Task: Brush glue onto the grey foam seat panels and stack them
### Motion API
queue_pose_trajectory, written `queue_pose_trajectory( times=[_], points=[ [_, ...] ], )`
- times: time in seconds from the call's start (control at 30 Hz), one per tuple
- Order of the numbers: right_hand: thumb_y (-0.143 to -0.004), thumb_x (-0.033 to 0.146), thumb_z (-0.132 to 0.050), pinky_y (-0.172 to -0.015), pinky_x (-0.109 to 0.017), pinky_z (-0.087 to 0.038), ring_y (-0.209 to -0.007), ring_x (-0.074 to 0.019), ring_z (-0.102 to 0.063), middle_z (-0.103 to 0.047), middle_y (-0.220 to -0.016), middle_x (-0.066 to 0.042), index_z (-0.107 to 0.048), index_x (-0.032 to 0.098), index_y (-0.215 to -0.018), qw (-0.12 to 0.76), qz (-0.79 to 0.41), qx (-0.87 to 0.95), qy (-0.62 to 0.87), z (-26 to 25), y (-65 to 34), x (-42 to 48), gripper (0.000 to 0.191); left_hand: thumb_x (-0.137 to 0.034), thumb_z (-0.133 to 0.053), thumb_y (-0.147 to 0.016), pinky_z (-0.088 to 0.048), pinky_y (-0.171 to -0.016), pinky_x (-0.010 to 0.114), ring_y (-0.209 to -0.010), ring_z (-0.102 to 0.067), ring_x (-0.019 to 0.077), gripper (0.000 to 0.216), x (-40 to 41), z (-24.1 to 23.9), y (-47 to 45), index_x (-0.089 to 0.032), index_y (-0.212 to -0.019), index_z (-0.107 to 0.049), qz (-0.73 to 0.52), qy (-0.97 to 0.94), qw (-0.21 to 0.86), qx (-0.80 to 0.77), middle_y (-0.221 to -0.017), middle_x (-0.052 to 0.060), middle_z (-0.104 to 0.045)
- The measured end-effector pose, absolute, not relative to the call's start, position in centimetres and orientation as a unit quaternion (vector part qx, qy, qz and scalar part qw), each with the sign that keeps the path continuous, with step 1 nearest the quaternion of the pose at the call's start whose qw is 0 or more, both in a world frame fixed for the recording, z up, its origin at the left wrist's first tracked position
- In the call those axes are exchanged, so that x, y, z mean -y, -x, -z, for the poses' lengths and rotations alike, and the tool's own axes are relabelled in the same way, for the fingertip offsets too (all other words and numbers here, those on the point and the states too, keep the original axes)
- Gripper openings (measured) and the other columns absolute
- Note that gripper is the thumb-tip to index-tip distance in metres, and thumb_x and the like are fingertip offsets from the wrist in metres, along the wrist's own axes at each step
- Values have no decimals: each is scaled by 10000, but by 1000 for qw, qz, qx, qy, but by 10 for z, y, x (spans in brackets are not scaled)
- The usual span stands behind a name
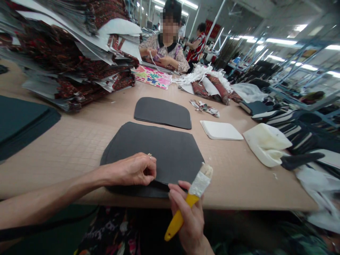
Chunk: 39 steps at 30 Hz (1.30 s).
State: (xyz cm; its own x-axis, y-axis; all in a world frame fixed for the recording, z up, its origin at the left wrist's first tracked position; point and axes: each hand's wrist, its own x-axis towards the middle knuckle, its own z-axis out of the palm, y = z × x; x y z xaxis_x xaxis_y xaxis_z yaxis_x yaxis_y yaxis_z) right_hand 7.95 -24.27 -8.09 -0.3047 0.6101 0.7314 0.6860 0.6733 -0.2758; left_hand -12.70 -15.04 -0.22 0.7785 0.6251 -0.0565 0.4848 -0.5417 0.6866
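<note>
A stack of dark grey sheet panels [159, 152] with angled corners lies at the table's near edge. Over its front part, my left hand [135, 170] is closed, fingers curled by the top panel's near edge; whatever they may pinch is hidden. My right hand [190, 216] holds a flat paintbrush [180, 217] with a yellow handle and a white-smeared ferrule, bristles pointing up and away. Fingertips of that hand touch the stack's front edge, where the top panel stands slightly apart from those below. Beyond lies a smaller stack of dark panels [162, 112] with rounded corners.
Tall piles of red patterned pieces [87, 67] rise at left, above dark sheets [23, 120]. A white pad [221, 130], a cream cloth-like piece [265, 143] and fabric scraps [204, 107] lie at right. A co-worker [167, 53] sits across the table, handling a strip.
</note>
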Motion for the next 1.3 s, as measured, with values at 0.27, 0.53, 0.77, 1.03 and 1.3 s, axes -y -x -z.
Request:
queue_pose_trajectory(
  times=[0.27, 0.53, 0.77, 1.03, 1.3],
  points=[
    [-842, 50, -460, -784, -356, -425, -890, -188, -595, -665, -926, -50, -476, 201, -1219, 396, -4, 823, 408, 64, -74, 224, 407, -156, -433, -845, -391, -697, 224, -738, -517, 129, 218, 184, -13, 136, -163, -753, -631, -181, -853, 344, -348, -814, 30, -573],
    [-806, 50, -532, -798, -349, -482, -939, -200, -603, -676, -964, -72, -538, 176, -1167, 464, 3, 810, 359, 66, -72, 236, 383, -529, -635, -712, -438, -458, 176, -551, -599, 113, 484, 266, 17, 108, -165, -1019, -551, -342, -214, 822, -402, -791, 24, -605],
    [-849, 96, -496, -855, -390, -451, -959, -211, -620, -695, -958, -79, -577, 153, -1063, 416, 28, 844, 337, 67, -78, 258, 236, -586, -621, -688, -453, -466, 144, -483, -588, 103, 529, 264, 16, 106, -59, -686, -656, -372, -161, 789, -461, -591, 111, -664],
    [-854, 113, -499, -821, -364, -484, -906, -196, -647, -702, -939, -50, -583, 184, -1043, 393, 37, 847, 357, 75, -84, 266, 219, -622, -650, -619, -492, -523, 190, -528, -616, 137, 568, 268, 19, 102, -57, -669, -678, -344, -167, 775, -503, -632, 135, -684],
    [-845, 91, -493, -761, -345, -514, -900, -204, -648, -701, -941, -52, -515, 186, -1208, 424, 60, 814, 393, 77, -99, 261, 376, -553, -659, -657, -478, -524, 193, -486, -595, 120, 476, 269, 28, 105, -79, -694, -686, -361, -243, 730, -527, -617, 102, -688]
  ],
)
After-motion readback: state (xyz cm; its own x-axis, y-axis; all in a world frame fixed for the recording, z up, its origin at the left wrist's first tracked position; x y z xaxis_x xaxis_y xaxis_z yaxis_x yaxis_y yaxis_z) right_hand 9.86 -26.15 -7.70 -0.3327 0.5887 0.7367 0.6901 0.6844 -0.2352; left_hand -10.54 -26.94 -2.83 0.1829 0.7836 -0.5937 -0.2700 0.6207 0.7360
